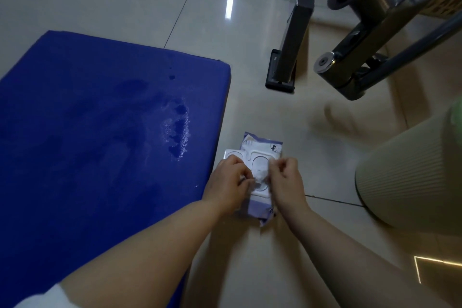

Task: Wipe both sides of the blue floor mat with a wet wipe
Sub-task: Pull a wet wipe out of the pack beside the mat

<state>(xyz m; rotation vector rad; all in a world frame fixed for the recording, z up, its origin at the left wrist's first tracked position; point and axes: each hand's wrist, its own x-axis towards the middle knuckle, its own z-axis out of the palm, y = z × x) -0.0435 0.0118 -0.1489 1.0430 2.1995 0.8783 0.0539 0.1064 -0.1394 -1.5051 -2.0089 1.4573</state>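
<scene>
Blue floor mat [100, 132] lay flat on tile, just left of wipe pack [260, 165], within reach. Your left hand [228, 180] and right hand [285, 177] pinched wet wipe [261, 172] at open lid, likely teasing sheet free.

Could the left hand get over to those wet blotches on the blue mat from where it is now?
Probably yes: the left hand is at the wipe pack beside the blue mat, and nothing lies between it and the wet blotches.
</scene>
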